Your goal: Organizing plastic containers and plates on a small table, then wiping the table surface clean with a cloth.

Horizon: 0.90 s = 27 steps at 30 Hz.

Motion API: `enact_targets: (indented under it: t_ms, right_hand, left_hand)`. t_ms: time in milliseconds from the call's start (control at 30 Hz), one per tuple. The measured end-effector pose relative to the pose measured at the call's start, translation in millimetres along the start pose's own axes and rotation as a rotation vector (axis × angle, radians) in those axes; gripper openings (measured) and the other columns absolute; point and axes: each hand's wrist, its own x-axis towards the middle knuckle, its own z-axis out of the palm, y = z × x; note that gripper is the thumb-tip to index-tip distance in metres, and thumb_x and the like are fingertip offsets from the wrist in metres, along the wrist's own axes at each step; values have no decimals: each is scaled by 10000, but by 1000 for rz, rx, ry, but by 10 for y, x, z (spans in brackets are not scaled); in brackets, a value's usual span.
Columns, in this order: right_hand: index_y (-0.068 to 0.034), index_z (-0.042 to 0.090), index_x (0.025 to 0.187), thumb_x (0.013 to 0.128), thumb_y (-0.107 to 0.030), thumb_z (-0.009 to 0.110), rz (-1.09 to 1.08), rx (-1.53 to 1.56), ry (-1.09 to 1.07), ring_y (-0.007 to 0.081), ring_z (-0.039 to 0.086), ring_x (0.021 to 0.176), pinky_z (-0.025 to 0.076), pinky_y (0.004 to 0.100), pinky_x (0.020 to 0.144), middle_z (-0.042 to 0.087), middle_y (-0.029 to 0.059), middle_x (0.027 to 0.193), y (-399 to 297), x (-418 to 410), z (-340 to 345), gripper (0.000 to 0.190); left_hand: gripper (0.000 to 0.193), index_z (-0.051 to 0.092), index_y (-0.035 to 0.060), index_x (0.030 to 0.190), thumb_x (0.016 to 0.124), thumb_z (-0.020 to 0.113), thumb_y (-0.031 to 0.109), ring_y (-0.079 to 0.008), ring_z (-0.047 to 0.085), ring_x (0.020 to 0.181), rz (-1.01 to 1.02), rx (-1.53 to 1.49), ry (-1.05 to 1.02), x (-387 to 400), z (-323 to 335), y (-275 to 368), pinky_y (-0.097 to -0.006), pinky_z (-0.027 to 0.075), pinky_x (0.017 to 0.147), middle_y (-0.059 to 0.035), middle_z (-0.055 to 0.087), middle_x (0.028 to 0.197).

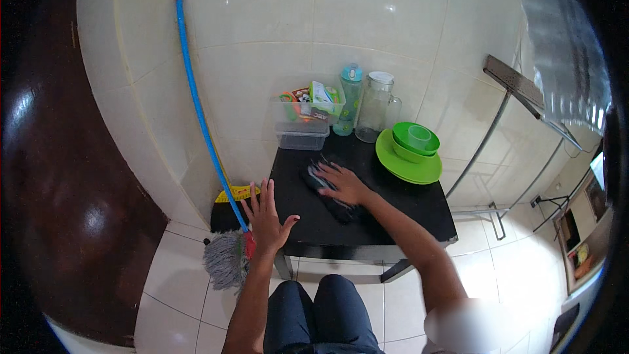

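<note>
My right hand lies with fingers spread on a dark cloth, pressing it against the top of a small black table. The cloth has lighter streaks and is partly hidden under the palm. Raised at the table's left edge, my left hand has its fingers apart and holds nothing. Green plates with a green bowl and a cup stacked on them stand at the table's right.
Along the back stand clear plastic containers holding packets, a teal-capped bottle and a lidded pitcher. A blue-handled mop and a dustpan lean left of the table. To the right is a metal-framed stand.
</note>
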Motion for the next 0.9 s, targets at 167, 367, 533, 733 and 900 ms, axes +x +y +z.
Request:
enact_targets:
  t_ms: [167,367,533,733,900]
  right_hand:
    - [-150,392,1328,851,-572,395,-96,-21,-22,390,292,1278,266,511,1019,270,109,1437,-608,485,356,636]
    - [-137,367,1342,881,-482,409,-182,48,-21,384,280,1287,233,501,1038,279,122,1430,-1088,-519,106,577]
    - [-116,327,1362,874,-533,369,471,-166,134,390,268,1290,221,501,1046,257,126,1439,5,-570,-111,644]
    - [-100,311,1369,853,-556,383,528,-166,92,412,260,1287,215,497,1049,240,134,1445,-147,224,158,692]
    - [-94,363,1342,872,-539,371,127,-93,85,415,253,1289,218,492,1048,264,151,1431,-1086,-533,234,648]
  left_hand:
    - [1020,203,83,1406,698,243,815,-376,83,1354,-25,-120,-4,4,-40,-13,-609,9,1022,-125,204,1456]
    - [1036,167,95,1419,692,213,832,-372,49,1358,-66,-224,-17,-35,-125,-111,-633,-23,1005,-136,148,1472]
    - [1071,120,106,1427,658,210,847,-365,20,1361,-23,-92,-162,15,-78,0,-639,-37,1007,-127,106,1481]
    - [1074,75,114,1432,654,205,843,-358,-3,1364,-26,-3,-239,22,11,-15,-637,-43,1009,-106,88,1488]
    - [1078,55,118,1432,650,204,844,-347,11,1366,-39,9,-268,-34,-41,-93,-639,-49,1009,-102,77,1490]
